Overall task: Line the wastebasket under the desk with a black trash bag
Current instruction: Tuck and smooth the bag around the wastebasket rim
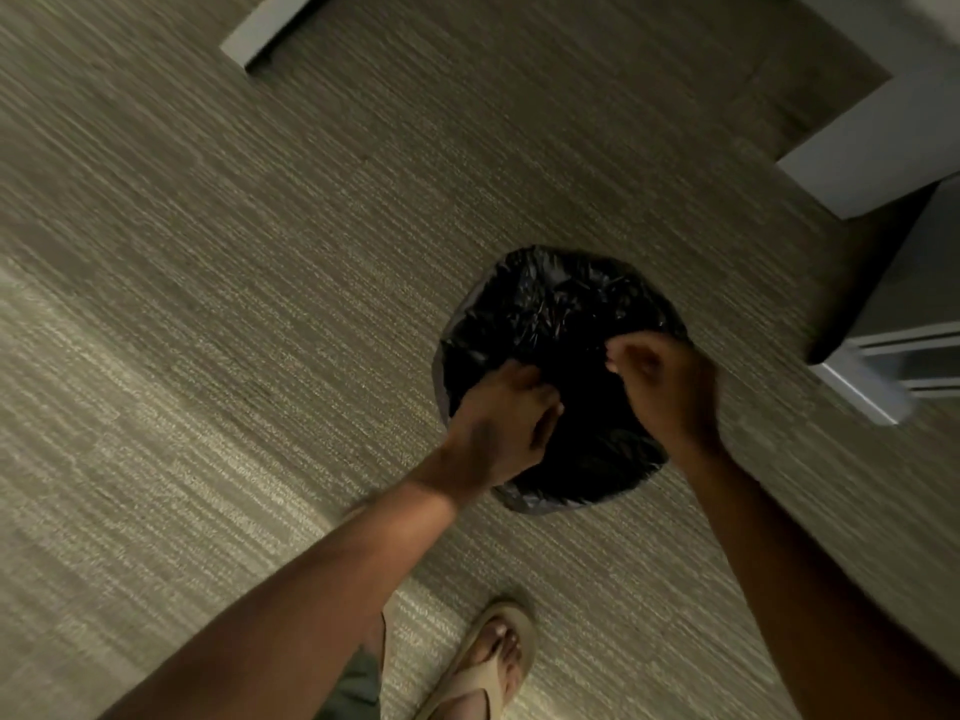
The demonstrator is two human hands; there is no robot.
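Observation:
A round wastebasket stands on the carpet right of centre, wholly covered by a crinkled black trash bag draped over its rim; the basket's own wall is hidden. My left hand rests on the bag's near left side, fingers curled into the plastic. My right hand is over the bag's right side, fingers pinched together at the plastic; whether it truly holds a fold is blurred.
Grey striped carpet covers the floor. White furniture legs and panels stand at the top and at the right, with a grey unit close to the basket. My sandalled foot is at the bottom.

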